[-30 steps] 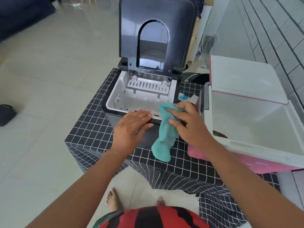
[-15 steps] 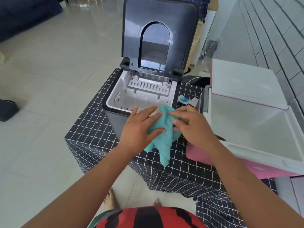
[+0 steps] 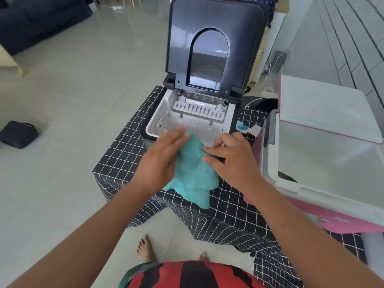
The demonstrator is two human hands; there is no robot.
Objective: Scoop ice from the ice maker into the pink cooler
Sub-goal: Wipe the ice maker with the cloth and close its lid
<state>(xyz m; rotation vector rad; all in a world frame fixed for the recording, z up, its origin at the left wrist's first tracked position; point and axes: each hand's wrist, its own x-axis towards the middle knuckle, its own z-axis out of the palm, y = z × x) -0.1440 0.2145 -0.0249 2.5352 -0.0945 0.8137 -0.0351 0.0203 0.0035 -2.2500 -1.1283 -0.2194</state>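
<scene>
The dark ice maker (image 3: 216, 48) stands on the checked table with its lid raised; its white inner basket (image 3: 195, 119) shows no ice that I can make out. To its right sits the pink cooler (image 3: 336, 219) with its white lid open. A teal cloth (image 3: 193, 173) hangs over the ice maker's front edge between my hands. My left hand (image 3: 160, 161) lies against the cloth's left side with straight fingers. My right hand (image 3: 232, 156) holds the cloth's right side with curled fingers.
A black-and-white checked tablecloth (image 3: 124, 159) covers the table. A small blue item (image 3: 242, 126) lies between the ice maker and the cooler. A black bag (image 3: 18, 134) sits on the tiled floor at left. My bare feet (image 3: 145, 248) stand below the table edge.
My left hand left the ice maker's front rim and moved right onto the teal cloth. The cloth now spreads wider between both hands.
</scene>
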